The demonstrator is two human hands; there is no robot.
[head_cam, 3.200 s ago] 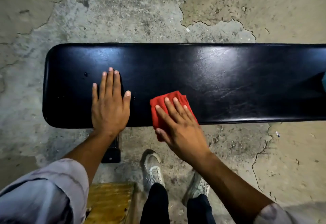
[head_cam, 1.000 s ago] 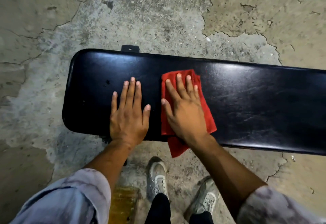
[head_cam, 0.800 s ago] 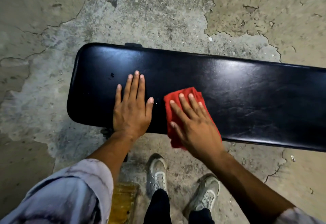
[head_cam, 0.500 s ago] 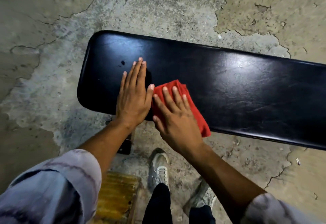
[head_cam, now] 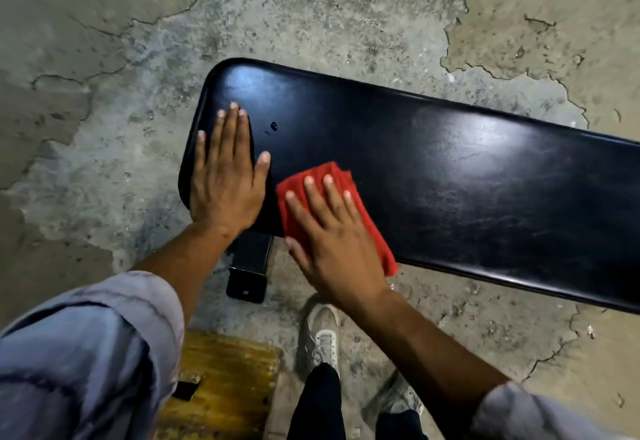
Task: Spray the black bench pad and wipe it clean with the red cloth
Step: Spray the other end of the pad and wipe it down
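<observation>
Over cracked concrete floor [head_cam: 311, 17], the left hand [head_cam: 225, 176], fingers together, steadies the black bench pad [head_cam: 450, 169] while the right hand [head_cam: 332, 242], fingers spread, presses the red cloth [head_cam: 294, 211] flat.

Bare gym or workout room: padded black bench [head_cam: 450, 176] on cracked, patchy concrete floor [head_cam: 311, 17].

A cracked grey concrete floor [head_cam: 311, 17] with flaking tan patches spreads on all sides; a black square metal frame leg [head_cam: 247, 278] rests on it below the near edge; a worn yellow wooden block [head_cam: 225, 380] lies at the bottom; two scuffed grey lace-up sneakers [head_cam: 322, 335] stand beside the block, under dark trouser legs [head_cam: 317, 405].
</observation>
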